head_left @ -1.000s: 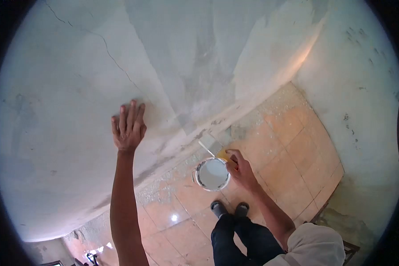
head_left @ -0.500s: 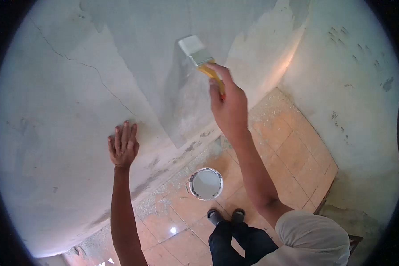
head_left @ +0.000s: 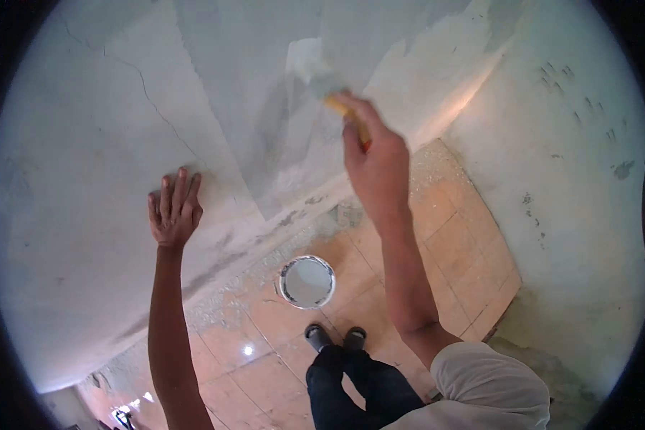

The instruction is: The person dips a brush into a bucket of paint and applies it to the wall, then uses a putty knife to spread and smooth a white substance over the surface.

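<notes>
My right hand [head_left: 378, 161] is wrapped round the yellow handle of a paintbrush [head_left: 355, 122]. The brush's pale bristle end, smeared by motion, overlaps the wall [head_left: 244, 86] in a damp-looking grey area. Lower on the left, my left hand [head_left: 174, 211] lies with fingers spread against the paler part of the same wall, just below a thin crack [head_left: 145, 89]. On the floor between my arms stands a round bucket [head_left: 307, 307] holding a whitish-grey liquid, its rim smeared with dark and white marks.
Orange floor tiles [head_left: 437, 244] run along the wall's foot, with pale splatter and debris near the edge. A second wall [head_left: 573, 179] with dark scuffs rises on the right. My feet in grey sandals [head_left: 317, 335] stand close behind the bucket.
The view has shifted, so the bucket and my left hand appear farther left and higher. Relative to the wall, the brush has swept rightward, and a pale streak now shows beside its bristles.
</notes>
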`<state>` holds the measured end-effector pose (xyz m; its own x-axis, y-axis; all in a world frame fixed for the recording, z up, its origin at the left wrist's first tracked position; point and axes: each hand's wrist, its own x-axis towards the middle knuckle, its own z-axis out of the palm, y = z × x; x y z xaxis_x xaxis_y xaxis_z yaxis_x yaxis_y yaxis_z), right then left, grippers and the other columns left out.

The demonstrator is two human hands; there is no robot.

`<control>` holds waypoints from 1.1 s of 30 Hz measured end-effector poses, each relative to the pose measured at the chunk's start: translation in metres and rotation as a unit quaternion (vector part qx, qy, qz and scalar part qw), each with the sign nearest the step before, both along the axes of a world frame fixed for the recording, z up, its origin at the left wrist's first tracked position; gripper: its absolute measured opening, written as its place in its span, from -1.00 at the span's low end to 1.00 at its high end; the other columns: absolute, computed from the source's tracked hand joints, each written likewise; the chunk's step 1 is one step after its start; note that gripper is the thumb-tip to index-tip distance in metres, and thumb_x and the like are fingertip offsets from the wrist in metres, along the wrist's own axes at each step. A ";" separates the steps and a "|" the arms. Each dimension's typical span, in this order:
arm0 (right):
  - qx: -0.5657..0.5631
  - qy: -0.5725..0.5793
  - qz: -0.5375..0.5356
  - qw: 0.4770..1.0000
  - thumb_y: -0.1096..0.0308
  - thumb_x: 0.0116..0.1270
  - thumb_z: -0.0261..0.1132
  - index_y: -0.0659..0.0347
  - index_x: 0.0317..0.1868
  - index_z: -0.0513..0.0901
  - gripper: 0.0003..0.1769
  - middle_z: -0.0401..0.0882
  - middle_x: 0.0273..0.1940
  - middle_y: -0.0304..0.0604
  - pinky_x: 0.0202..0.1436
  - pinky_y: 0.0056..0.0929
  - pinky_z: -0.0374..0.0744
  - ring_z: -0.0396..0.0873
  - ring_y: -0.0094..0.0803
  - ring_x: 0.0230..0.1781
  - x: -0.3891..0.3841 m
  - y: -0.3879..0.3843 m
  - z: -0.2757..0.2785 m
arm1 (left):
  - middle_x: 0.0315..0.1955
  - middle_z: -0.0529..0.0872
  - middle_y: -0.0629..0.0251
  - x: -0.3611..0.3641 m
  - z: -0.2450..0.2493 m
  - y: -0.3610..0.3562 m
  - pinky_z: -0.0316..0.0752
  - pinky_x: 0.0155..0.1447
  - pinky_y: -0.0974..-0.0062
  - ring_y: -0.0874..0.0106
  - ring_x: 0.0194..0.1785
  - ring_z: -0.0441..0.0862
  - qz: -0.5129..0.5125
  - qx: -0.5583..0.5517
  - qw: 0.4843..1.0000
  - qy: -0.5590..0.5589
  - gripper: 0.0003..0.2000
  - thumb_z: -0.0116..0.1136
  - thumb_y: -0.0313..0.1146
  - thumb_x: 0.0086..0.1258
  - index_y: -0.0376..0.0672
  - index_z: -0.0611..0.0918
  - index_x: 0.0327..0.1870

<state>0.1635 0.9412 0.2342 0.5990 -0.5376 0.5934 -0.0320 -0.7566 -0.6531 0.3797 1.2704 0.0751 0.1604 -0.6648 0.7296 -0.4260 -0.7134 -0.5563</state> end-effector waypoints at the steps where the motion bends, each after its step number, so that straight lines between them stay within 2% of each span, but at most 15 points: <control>1: 0.013 -0.023 0.004 1.000 0.47 0.64 0.23 -0.02 0.34 0.69 -0.64 0.84 -0.21 -0.12 -0.35 -0.44 0.56 0.60 -0.43 -0.49 -0.001 0.001 0.017 | 0.63 0.45 0.62 0.001 -0.001 0.001 -0.17 0.82 0.04 0.32 0.73 0.25 -0.004 0.001 1.000 -0.001 -0.48 -0.01 -0.16 0.56 0.49 0.56 0.53; 2: 0.011 -0.017 0.010 1.000 0.47 0.64 0.23 -0.02 0.34 0.69 -0.64 0.84 -0.21 -0.12 -0.35 -0.44 0.56 0.60 -0.43 -0.49 0.001 0.003 0.027 | 0.63 0.45 0.62 0.002 -0.001 0.001 -0.17 0.82 0.03 0.32 0.73 0.25 -0.008 0.003 1.000 -0.004 -0.48 -0.02 -0.16 0.56 0.49 0.56 0.53; 4: -0.011 -0.067 0.003 0.998 0.49 0.56 0.29 0.04 0.26 0.68 -0.67 0.76 -0.28 0.09 -0.26 -0.18 0.66 0.78 -0.01 -0.33 0.008 0.005 0.032 | 0.63 0.44 0.63 0.004 -0.001 0.000 -0.17 0.83 0.03 0.32 0.73 0.25 -0.005 0.001 1.000 0.000 -0.47 -0.02 -0.16 0.55 0.49 0.56 0.54; 5: 0.002 -0.055 0.021 0.998 0.49 0.56 0.28 0.06 0.25 0.68 -0.69 0.76 -0.27 0.11 -0.24 -0.10 0.67 0.77 0.04 -0.32 0.015 0.007 0.022 | 0.63 0.43 0.64 0.003 0.001 -0.002 -0.17 0.83 0.04 0.33 0.73 0.25 -0.005 0.001 1.000 -0.002 -0.47 -0.01 -0.16 0.55 0.49 0.56 0.54; 7: -0.027 -0.030 0.017 0.999 0.45 0.57 0.27 0.06 0.25 0.68 -0.70 0.76 -0.24 0.12 -0.21 -0.01 0.66 0.76 0.09 -0.27 0.038 0.005 -0.049 | 0.64 0.43 0.66 -0.001 -0.003 0.001 -0.18 0.83 0.04 0.34 0.73 0.25 -0.001 0.000 1.000 -0.003 -0.47 0.00 -0.16 0.55 0.50 0.56 0.54; 11: 0.023 0.224 0.023 0.974 0.39 0.60 0.23 -0.03 0.35 0.65 -0.62 0.75 -0.16 0.23 -0.17 0.04 0.67 0.73 0.24 -0.17 -0.004 0.014 -0.204 | 0.64 0.42 0.68 0.002 0.000 0.000 -0.20 0.84 0.05 0.36 0.74 0.23 0.001 0.004 1.000 -0.009 -0.46 0.02 -0.15 0.54 0.52 0.54 0.54; 14: 0.054 0.179 0.044 0.981 0.41 0.58 0.25 -0.05 0.37 0.62 -0.60 0.77 -0.16 0.17 -0.11 0.13 0.68 0.76 0.16 -0.12 -0.033 0.019 -0.175 | 0.65 0.41 0.68 0.005 0.005 0.000 -0.18 0.84 0.06 0.39 0.75 0.21 -0.008 -0.003 1.000 -0.017 -0.45 0.04 -0.17 0.52 0.52 0.54 0.54; 18: 0.042 0.082 -0.069 0.993 0.40 0.62 0.26 -0.04 0.34 0.65 -0.65 0.75 -0.31 0.12 -0.30 -0.08 0.65 0.78 0.00 -0.36 -0.021 0.012 -0.004 | 0.66 0.39 0.71 0.002 0.000 0.001 -0.16 0.84 0.09 0.42 0.75 0.20 -0.014 -0.006 1.000 -0.011 -0.44 0.06 -0.18 0.51 0.53 0.54 0.54; 20: -0.039 -0.008 -0.064 0.997 0.38 0.63 0.26 -0.01 0.34 0.64 -0.66 0.74 -0.38 0.03 -0.40 -0.18 0.59 0.75 -0.14 -0.47 -0.012 0.002 0.053 | 0.66 0.38 0.72 0.001 0.002 -0.002 -0.16 0.84 0.09 0.42 0.75 0.19 -0.017 -0.010 1.000 -0.007 -0.43 0.06 -0.18 0.50 0.53 0.54 0.54; 22: -0.061 0.021 -0.047 0.997 0.37 0.64 0.25 0.02 0.34 0.64 -0.66 0.74 -0.40 0.00 -0.41 -0.17 0.59 0.75 -0.16 -0.48 0.003 -0.007 0.059 | 0.65 0.42 0.60 0.000 0.005 0.000 -0.10 0.83 0.04 0.34 0.72 0.27 -0.024 0.003 1.000 -0.007 -0.45 0.09 -0.20 0.56 0.44 0.51 0.58; 24: -0.039 0.106 -0.033 0.993 0.36 0.63 0.24 0.03 0.34 0.63 -0.66 0.71 -0.46 -0.03 -0.39 -0.14 0.64 0.74 -0.17 -0.50 0.014 -0.002 0.045 | 0.66 0.38 0.66 0.001 0.002 -0.001 -0.14 0.84 0.06 0.38 0.74 0.22 -0.013 0.003 1.000 -0.012 -0.44 0.08 -0.18 0.53 0.49 0.52 0.57; 26: -0.091 0.142 -0.014 0.986 0.29 0.62 0.23 -0.01 0.28 0.66 -0.70 0.71 -0.46 0.07 -0.28 0.04 0.71 0.76 0.11 -0.39 0.020 -0.010 -0.039 | 0.68 0.35 0.73 0.004 0.003 0.000 -0.17 0.84 0.08 0.42 0.76 0.18 -0.001 0.000 1.000 -0.022 -0.42 0.06 -0.16 0.50 0.55 0.52 0.56; 29: -0.025 0.335 0.055 0.940 0.35 0.56 0.27 -0.04 0.33 0.66 -0.62 0.76 -0.25 0.20 -0.04 0.17 0.70 0.74 0.25 -0.13 0.003 -0.010 -0.151 | 0.68 0.35 0.73 -0.001 0.000 0.001 -0.18 0.84 0.07 0.42 0.75 0.19 -0.015 0.000 1.000 0.005 -0.41 0.06 -0.16 0.49 0.54 0.52 0.56; 32: -0.053 0.229 0.066 0.970 0.35 0.56 0.27 -0.07 0.28 0.67 -0.66 0.75 -0.34 0.15 -0.19 0.16 0.67 0.74 0.25 -0.28 -0.012 -0.005 -0.127 | 0.68 0.35 0.73 0.008 0.001 0.003 -0.18 0.84 0.05 0.42 0.74 0.22 -0.002 0.005 1.000 -0.014 -0.41 0.05 -0.17 0.48 0.52 0.52 0.57; 33: -0.042 0.213 0.032 0.976 0.38 0.57 0.27 -0.07 0.29 0.67 -0.66 0.76 -0.36 0.08 -0.27 0.04 0.65 0.75 0.12 -0.35 -0.016 0.000 -0.085 | 0.68 0.35 0.72 0.008 0.002 0.002 -0.17 0.84 0.05 0.42 0.74 0.22 -0.005 0.000 1.000 -0.020 -0.41 0.05 -0.17 0.48 0.51 0.53 0.57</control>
<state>0.1478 0.9416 0.1491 0.8322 -0.4502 0.3237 -0.2373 -0.8168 -0.5259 0.3876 1.2722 0.0769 0.1237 -0.6663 0.7353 -0.4106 -0.7090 -0.5734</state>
